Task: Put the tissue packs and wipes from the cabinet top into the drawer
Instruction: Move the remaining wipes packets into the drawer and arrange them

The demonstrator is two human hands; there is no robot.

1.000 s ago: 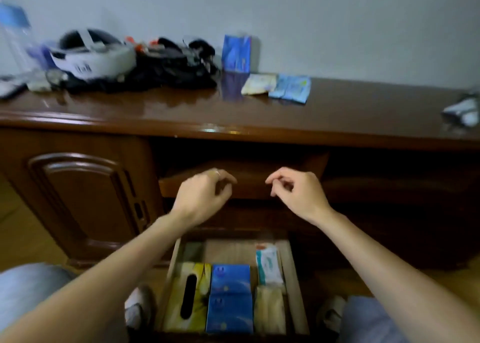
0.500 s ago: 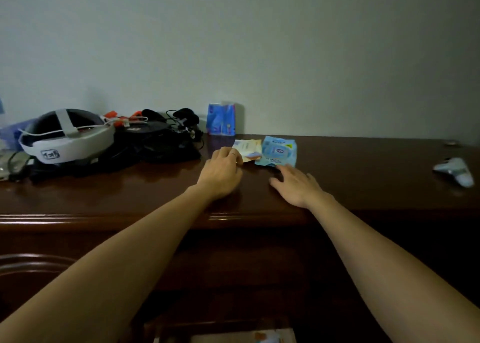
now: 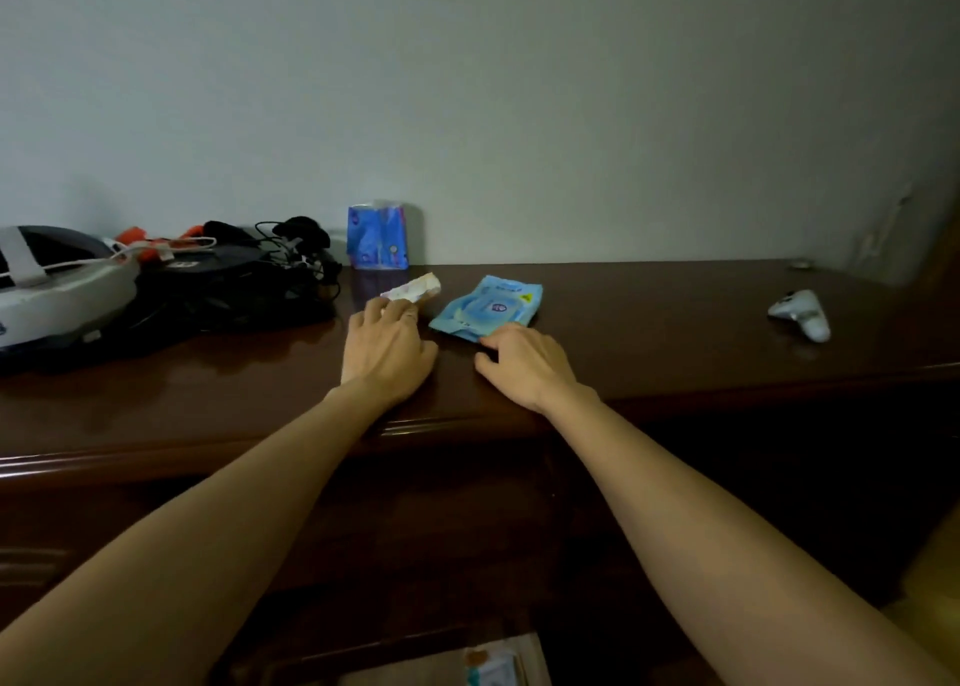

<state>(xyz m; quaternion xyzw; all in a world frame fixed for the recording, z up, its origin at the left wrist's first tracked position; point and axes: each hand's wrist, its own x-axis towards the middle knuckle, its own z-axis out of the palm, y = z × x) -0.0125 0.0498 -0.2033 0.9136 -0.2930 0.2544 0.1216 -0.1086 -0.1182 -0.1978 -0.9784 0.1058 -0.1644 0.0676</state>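
On the dark wooden cabinet top (image 3: 649, 321) lies a flat light-blue wipes pack (image 3: 491, 307). My right hand (image 3: 524, 365) rests on the top with its fingertips touching that pack's near edge. Left of it, my left hand (image 3: 387, 345) pinches a small pale tissue pack (image 3: 415, 287), which is tilted up off the surface. A dark-blue tissue pack (image 3: 377, 238) stands upright against the wall behind. At the bottom edge shows part of the open drawer (image 3: 532, 657), with a white-and-teal pack (image 3: 488, 664) inside.
A white and grey headset (image 3: 57, 285) and a black heap of cables and gear (image 3: 228, 280) fill the cabinet top's left side. A white controller (image 3: 800, 313) lies at the far right. The wall rises right behind the top.
My left hand has closed on the pale pack and tipped it up. My right hand has slid forward to the blue wipes pack's edge.
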